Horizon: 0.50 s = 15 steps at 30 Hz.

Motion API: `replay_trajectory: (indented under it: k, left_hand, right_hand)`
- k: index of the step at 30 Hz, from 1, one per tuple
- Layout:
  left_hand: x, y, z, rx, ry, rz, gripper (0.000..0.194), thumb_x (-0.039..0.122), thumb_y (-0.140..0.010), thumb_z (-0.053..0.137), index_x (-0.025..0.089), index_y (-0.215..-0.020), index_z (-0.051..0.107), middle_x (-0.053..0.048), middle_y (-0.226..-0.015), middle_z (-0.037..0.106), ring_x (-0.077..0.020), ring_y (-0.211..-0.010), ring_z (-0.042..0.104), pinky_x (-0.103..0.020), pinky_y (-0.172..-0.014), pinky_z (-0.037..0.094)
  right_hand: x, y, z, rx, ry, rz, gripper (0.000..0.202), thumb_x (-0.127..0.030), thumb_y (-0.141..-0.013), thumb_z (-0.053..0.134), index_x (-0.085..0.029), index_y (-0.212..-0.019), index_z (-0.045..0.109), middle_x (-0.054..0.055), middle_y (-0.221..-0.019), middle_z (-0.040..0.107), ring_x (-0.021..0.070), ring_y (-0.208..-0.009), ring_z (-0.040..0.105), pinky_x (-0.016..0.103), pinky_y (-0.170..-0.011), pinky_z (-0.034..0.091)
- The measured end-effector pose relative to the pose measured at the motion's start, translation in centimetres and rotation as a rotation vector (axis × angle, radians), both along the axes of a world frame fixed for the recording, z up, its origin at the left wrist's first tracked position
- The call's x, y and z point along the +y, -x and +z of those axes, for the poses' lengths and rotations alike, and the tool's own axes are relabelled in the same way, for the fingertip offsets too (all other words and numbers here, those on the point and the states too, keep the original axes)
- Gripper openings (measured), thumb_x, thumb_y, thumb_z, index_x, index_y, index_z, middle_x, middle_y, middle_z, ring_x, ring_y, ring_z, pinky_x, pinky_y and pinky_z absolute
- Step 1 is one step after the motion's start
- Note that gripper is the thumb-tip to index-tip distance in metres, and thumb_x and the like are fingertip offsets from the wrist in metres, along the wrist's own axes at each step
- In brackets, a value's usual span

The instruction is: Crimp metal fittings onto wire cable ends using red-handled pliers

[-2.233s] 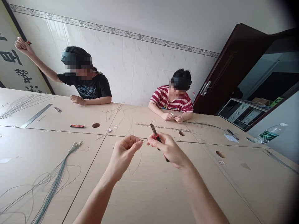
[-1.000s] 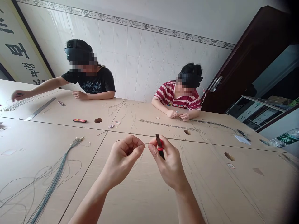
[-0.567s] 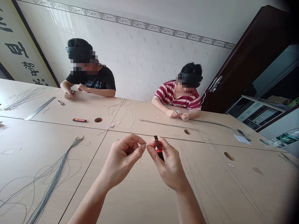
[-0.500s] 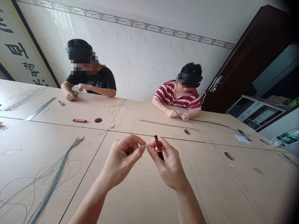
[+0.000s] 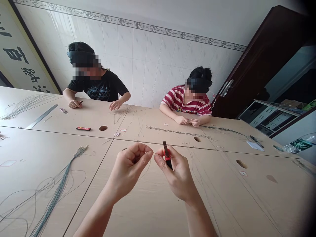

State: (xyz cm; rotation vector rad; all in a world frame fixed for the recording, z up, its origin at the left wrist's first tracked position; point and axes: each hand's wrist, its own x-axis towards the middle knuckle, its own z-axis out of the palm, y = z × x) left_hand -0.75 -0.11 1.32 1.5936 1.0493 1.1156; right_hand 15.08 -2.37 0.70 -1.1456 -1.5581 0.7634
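A bundle of blue-grey cords (image 5: 60,188) lies on the pale bench (image 5: 158,207), small shiny fittings clustered at its far end and loose strands looping out on either side. Right of the bundle, above the bench, the person's two hands nearly meet at the fingertips. The left hand (image 5: 132,171) has a narrow grip, thumb and forefinger pinching a thin cord (image 5: 149,168) that hangs in a curve below them. The right hand (image 5: 176,174) closes its grip around small red-and-black pliers (image 5: 166,152) with the dark tip pointing up; thumb and forefinger come close to the cord's end, though whether they pinch it I cannot tell. Beyond the bundle lie a red-and-black case (image 5: 83,128) and, farther left, a metal ruler (image 5: 41,117). Past the bundle on the far side sits a co-worker in a black T-shirt (image 5: 98,88); farther right of it, a co-worker in a striped shirt (image 5: 182,102) works both hands together. Well to the bundle's right lies a clear plastic bottle (image 5: 300,143).
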Motion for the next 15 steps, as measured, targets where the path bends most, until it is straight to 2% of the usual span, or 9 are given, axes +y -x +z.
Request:
replay_trajectory:
  k: [4, 8, 15]
  left_hand:
    - [-0.1, -0.2, -0.1, 0.033, -0.001, -0.01, 0.024, 0.037, -0.091, 0.054, 0.017, -0.08, 0.06, 0.004, -0.061, 0.044, -0.0086, -0.052, 0.031, -0.02, -0.045, 0.026]
    - [-0.1, -0.2, -0.1, 0.054, -0.013, -0.029, 0.023, 0.036, -0.092, 0.053, 0.017, -0.08, 0.058, 0.005, -0.06, 0.042, -0.0079, -0.051, 0.029, -0.02, -0.044, 0.024]
    - [-0.1, -0.1, -0.1, 0.044, 0.029, -0.076, 0.027, 0.04, -0.092, 0.051, 0.017, -0.079, 0.057, 0.004, -0.061, 0.04, -0.0084, -0.052, 0.027, -0.021, -0.045, 0.022]
  right_hand:
    - [0.1, -0.1, -0.3, -0.079, -0.027, -0.018, 0.018, -0.033, -0.094, 0.053, -0.022, -0.081, 0.049, -0.002, -0.077, 0.051, 0.0127, -0.071, 0.047, 0.025, -0.067, 0.04]
    - [0.4, -0.4, -0.5, -0.213, -0.164, -0.029, 0.008, -0.02, -0.093, 0.051, -0.023, -0.086, 0.047, 0.0, -0.082, 0.052, 0.0149, -0.077, 0.048, 0.029, -0.073, 0.041]
    - [0.9, -1.2, -0.8, -0.401, -0.372, 0.021, 0.022, -0.002, -0.086, 0.047, -0.024, -0.088, 0.044, 0.0, -0.085, 0.056, 0.017, -0.077, 0.043, 0.034, -0.078, 0.037]
